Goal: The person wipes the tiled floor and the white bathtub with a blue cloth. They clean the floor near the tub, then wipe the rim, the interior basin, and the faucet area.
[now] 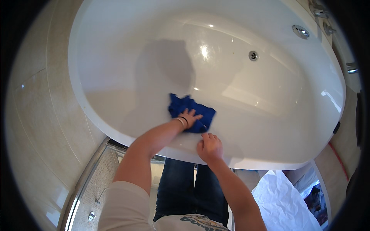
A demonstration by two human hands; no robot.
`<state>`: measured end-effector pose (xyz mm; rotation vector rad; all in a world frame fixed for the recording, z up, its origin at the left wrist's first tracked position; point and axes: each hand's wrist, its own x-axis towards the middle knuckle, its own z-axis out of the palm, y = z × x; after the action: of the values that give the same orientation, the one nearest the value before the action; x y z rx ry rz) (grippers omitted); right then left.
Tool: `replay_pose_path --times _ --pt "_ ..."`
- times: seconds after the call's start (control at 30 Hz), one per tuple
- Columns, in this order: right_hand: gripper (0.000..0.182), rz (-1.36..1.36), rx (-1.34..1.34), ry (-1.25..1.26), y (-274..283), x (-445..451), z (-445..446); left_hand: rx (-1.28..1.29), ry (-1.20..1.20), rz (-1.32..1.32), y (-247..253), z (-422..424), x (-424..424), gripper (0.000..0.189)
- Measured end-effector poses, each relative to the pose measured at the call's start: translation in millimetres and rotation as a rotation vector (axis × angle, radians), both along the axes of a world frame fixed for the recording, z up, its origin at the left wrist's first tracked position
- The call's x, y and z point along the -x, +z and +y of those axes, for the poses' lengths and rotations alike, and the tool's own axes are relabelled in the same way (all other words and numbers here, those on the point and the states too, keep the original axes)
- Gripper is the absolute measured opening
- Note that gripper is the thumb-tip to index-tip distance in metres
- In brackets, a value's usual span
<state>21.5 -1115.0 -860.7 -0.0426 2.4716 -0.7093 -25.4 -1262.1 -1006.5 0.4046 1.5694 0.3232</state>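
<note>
My left hand (189,117) lies spread on a blue cloth (205,112), pressing it to the near inner wall of a white bathtub (266,135). The cloth is rumpled, one corner folded over. A dark band and a light band circle the left wrist. To the right of the cloth and just below it, my right hand (211,146) rests at the tub's near side with its fingers curled in. Nothing shows in that hand, though its palm is hidden.
The tub has a drain (253,55) and a chrome overflow fitting (300,31). Chrome taps (320,12) sit at the upper right. Crumpled white paper (281,199) lies at the lower right. A metal-framed glass panel (86,184) stands at the lower left, beside beige tiles (31,95).
</note>
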Motion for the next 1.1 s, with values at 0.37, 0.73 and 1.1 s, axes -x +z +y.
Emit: replay_pose_path --times 0.37,0.73,1.1 --pt "0.01 -0.025 0.002 -0.007 0.7 -0.3 1.0 0.264 0.013 0.246 -16.2 -185.2 37.1 0.063" --pt "0.01 -0.01 0.027 0.002 0.1 -1.1 -0.2 0.135 0.091 0.056 -4.6 -66.6 -5.4 0.058" --pt "0.024 -0.315 -0.016 -0.015 -0.3 16.4 1.2 0.045 0.153 0.0 -99.5 -10.9 0.1 0.049"
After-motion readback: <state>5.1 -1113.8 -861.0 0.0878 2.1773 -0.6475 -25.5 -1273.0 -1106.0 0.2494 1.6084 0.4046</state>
